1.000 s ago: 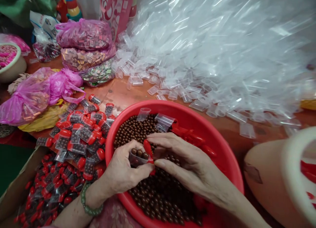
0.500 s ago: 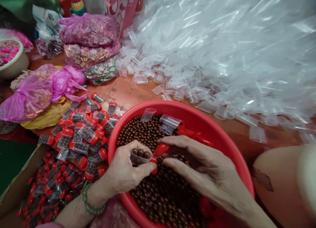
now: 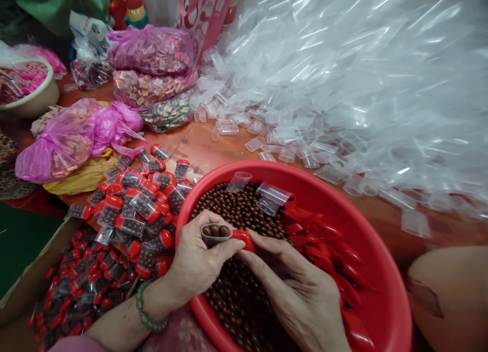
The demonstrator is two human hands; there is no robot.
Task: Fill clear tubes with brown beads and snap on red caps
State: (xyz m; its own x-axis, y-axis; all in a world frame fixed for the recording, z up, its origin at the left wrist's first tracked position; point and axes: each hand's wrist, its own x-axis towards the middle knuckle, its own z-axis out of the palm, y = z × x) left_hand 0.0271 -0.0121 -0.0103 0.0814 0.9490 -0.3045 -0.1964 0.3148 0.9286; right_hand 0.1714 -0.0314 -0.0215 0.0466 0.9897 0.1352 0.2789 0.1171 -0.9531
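Note:
My left hand [image 3: 196, 263] is closed around a clear plastic tube [image 3: 216, 238], its oval mouth facing me and brown balls showing inside. A glossy red cap [image 3: 246, 238] sits beside the tube's mouth, pinched between the fingertips of my right hand [image 3: 301, 286]; my left thumb is against it too. Both hands are over a large red basin [image 3: 394, 286] of loose brown balls [image 3: 236, 306]. More red caps [image 3: 320, 240] lie along the basin's right side. Two empty clear tubes [image 3: 239, 182] rest on the balls near the far rim.
Filled, red-capped tubes [image 3: 133, 204] are heaped left of the basin, with more in a cardboard box [image 3: 26, 286] below. A great pile of clear tubes [image 3: 324, 103] covers the back right. Pink bags [image 3: 152, 49] and a pale bowl [image 3: 41, 95] stand at back left.
My right hand has moved left, bringing its red cap up to my left thumb beside the tube. The red caps on the basin's right side are now uncovered. The view has shifted slightly.

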